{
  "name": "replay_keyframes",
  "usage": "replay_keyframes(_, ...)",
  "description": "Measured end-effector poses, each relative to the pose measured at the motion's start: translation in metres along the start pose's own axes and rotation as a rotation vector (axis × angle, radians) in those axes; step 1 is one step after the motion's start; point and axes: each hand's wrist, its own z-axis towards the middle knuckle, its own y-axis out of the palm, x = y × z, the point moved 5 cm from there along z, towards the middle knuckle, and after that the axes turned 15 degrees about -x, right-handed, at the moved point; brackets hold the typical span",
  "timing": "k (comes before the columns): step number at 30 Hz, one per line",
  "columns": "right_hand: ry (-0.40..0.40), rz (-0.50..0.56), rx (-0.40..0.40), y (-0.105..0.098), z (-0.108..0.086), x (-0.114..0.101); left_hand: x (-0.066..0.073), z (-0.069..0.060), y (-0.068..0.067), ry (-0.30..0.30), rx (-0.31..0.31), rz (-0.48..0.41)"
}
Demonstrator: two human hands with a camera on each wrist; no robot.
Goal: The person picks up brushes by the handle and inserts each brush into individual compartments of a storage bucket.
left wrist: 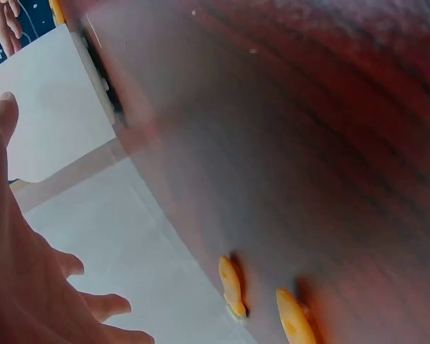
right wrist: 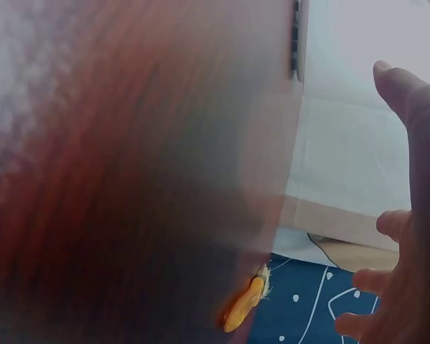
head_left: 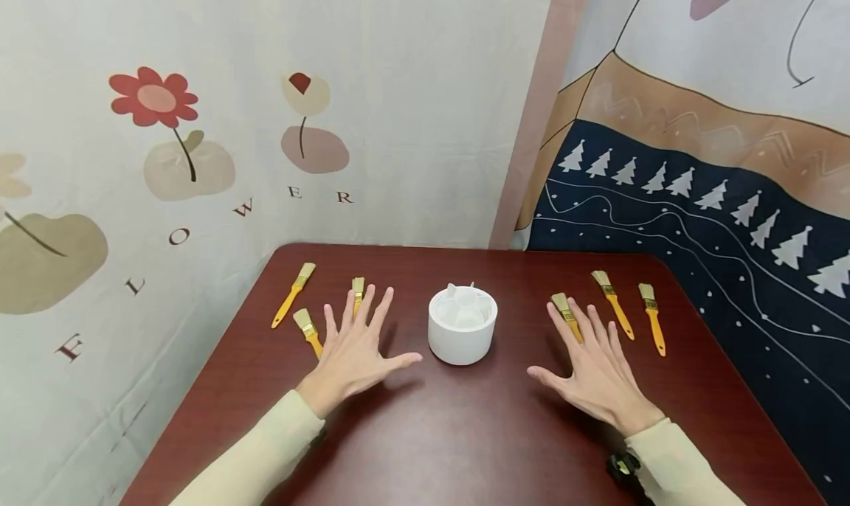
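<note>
White plastic-looking, cylindrical container point(head_left: 461, 346) is flanked on the glossy table point(head_left: 465, 439) by left hand point(head_left: 355, 352) and right hand point(head_left: 593, 369), both splayed loose; bristle brushes point(head_left: 291, 298) are scattered; the backdrop point(head_left: 418, 137) is lettered "FLOWER".

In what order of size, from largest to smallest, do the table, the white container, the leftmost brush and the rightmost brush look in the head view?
1. Table
2. White container
3. Leftmost brush and rightmost brush: they look about alike, so I leave them unranked.
</note>
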Motion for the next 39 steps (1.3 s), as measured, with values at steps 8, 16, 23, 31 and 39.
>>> replay_keyframes(8, -0.002, 0.011, 0.006, 0.0, -0.005, 0.005, 0.009, -0.002, 0.006, 0.022, 0.004, -0.018)
replay_keyframes(16, -0.014, 0.019, 0.029, -0.003, 0.007, 0.007, 0.018, 0.0, 0.0, 0.043, 0.031, -0.016)
replay_keyframes(23, -0.009, 0.019, 0.006, -0.018, 0.025, 0.013, 0.031, 0.012, -0.012, 0.07, 0.04, -0.039)
replay_keyframes(31, 0.003, 0.043, 0.011, -0.031, 0.03, 0.025, 0.046, 0.02, -0.019, 0.108, 0.055, -0.078)
replay_keyframes(39, 0.042, 0.082, -0.048, -0.026, 0.032, 0.044, 0.061, 0.023, -0.013, 0.156, 0.046, -0.123)
